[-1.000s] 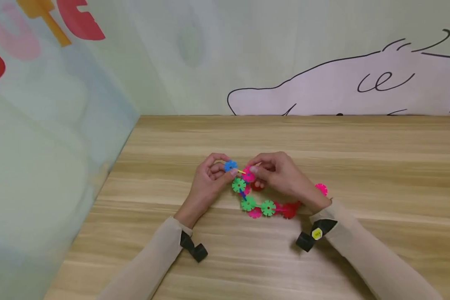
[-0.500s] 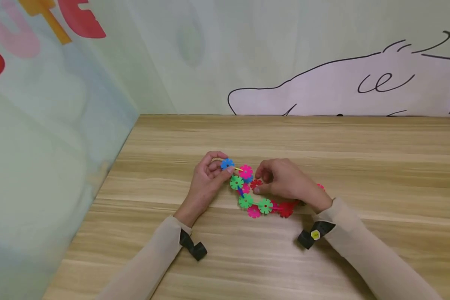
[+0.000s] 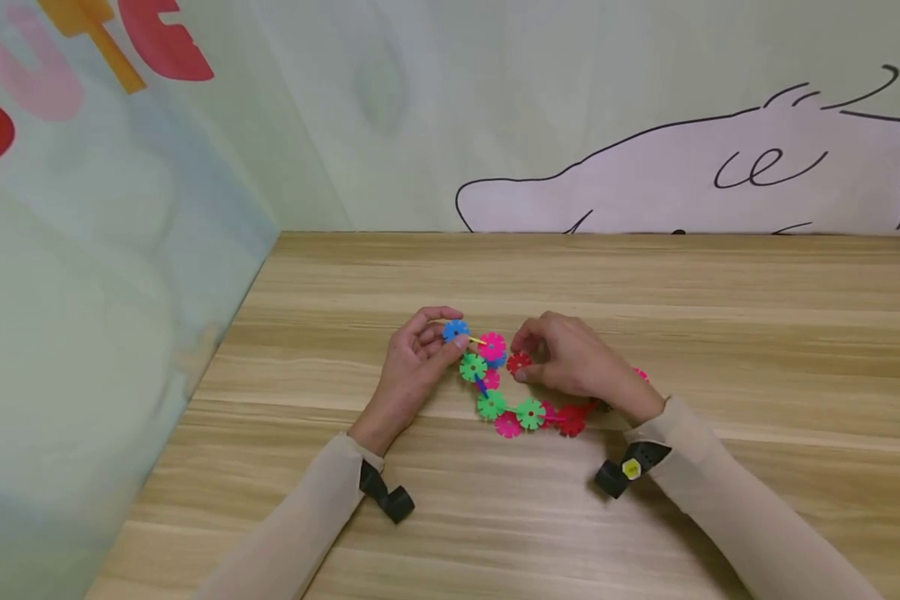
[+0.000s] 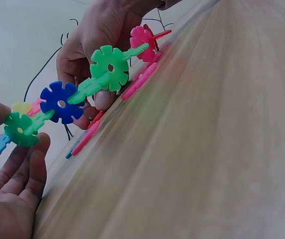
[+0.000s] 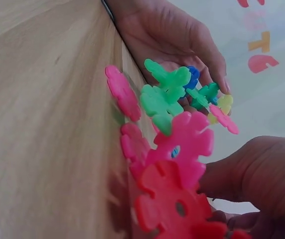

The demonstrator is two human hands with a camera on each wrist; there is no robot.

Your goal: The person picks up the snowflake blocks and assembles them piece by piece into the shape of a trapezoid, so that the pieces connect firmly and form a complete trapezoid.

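My left hand [image 3: 420, 357] pinches a blue notched flower disc [image 3: 450, 327] at one end of a chain of slotted-together plastic discs. A yellow disc edge-on links it to a pink disc [image 3: 492, 342]; green discs [image 3: 491, 410] and a dark blue disc [image 4: 49, 102] follow along the chain. Raised off the table at the left hand, the chain curves toward a red disc [image 3: 571, 425] near my right wrist. My right hand [image 3: 581, 358] has thumb and fingers on a separate red disc [image 3: 517, 358], inside the curve; its fingertips are partly hidden in the left wrist view.
Loose discs lie flat on the wooden table [image 3: 330, 283] under and beside the chain, among them a pink one [image 3: 507, 428] and a blue one [image 3: 499, 361]. Another pink disc [image 3: 640, 375] shows behind my right wrist. A painted wall [image 3: 390, 108] borders the table's far edge.
My right hand has left the pink disc on the chain and moved down and right to the loose red disc, which has shifted slightly. The left hand keeps its hold on the blue disc.
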